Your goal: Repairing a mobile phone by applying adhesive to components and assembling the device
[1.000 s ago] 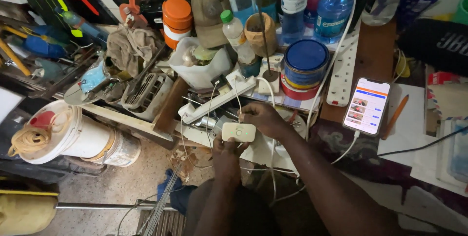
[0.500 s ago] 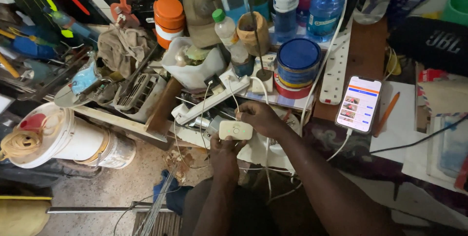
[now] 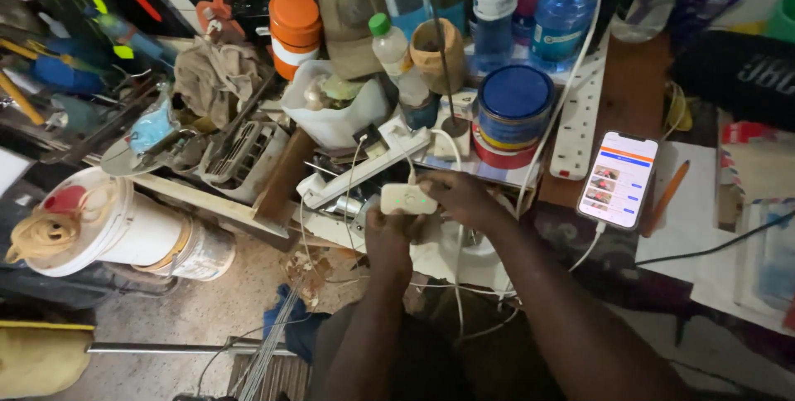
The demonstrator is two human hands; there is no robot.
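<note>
Both hands close around a small white rounded device (image 3: 407, 199), the left hand (image 3: 387, 235) gripping it from the near side and the right hand (image 3: 454, 195) pinching its right end with curled fingers. It is held just above the near edge of a crowded workbench (image 3: 638, 86), about the middle of the view, level and face up, probably so its top stays in sight. A thin white cable (image 3: 458, 277) hangs down between the forearms toward the floor; whether it plugs into the device I cannot tell.

Just beyond the hands lies a long white power strip (image 3: 364, 171), tilted, with thin wires running off it. A second white power strip (image 3: 577, 119) lies to the right, and right of that a lit phone (image 3: 618, 179) rests face up on the bench, plugged in by its own lead, an orange pencil (image 3: 667, 195) beside it.

Farther back, a cut-down white plastic jug (image 3: 335, 111) holds small odds and ends that are hard to make out. A blue-lidded tin (image 3: 515, 111) stands shut, an orange-lidded jar (image 3: 295, 32) likewise. Several clear water bottles (image 3: 495, 3) stand at the far edge, partly filled. Down on the floor to the left, a white bucket (image 3: 124, 227) has a coil of tan twine (image 3: 41, 235) resting on its lid.
</note>
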